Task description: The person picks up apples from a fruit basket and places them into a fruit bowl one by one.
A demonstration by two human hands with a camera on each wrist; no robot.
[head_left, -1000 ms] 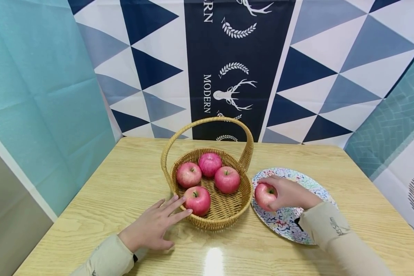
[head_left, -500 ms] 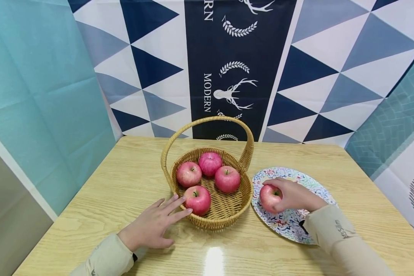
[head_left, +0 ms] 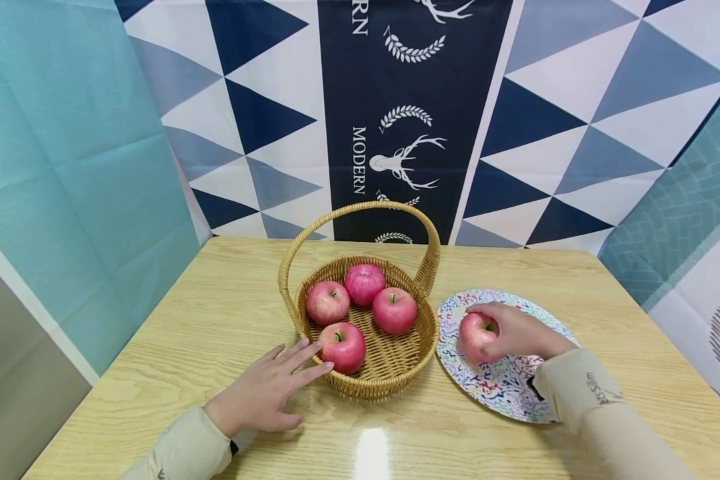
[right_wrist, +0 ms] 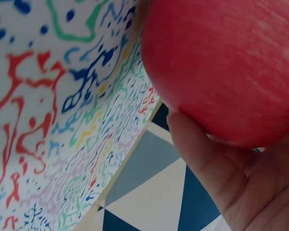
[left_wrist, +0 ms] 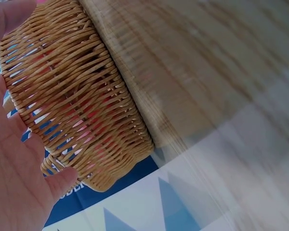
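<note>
A red apple is gripped between the thumb and fingers of my right hand, over the left part of a round board with a multicoloured squiggle pattern. In the right wrist view the apple fills the upper right, close against the patterned surface, with the thumb curled along it. My left hand has its fingers spread, their tips at the near left rim of a wicker basket. Several pink-red apples sit inside. From the left wrist, the woven wall shows beside the fingers.
The basket's tall arched handle rises over its left and back sides. A light wooden table carries everything. Behind it hangs a patterned cloth with triangles and deer; a turquoise cloth stands at the left.
My right hand has moved rightward with the apple, from the board's left edge farther in over it. The left hand and the basket stay in place.
</note>
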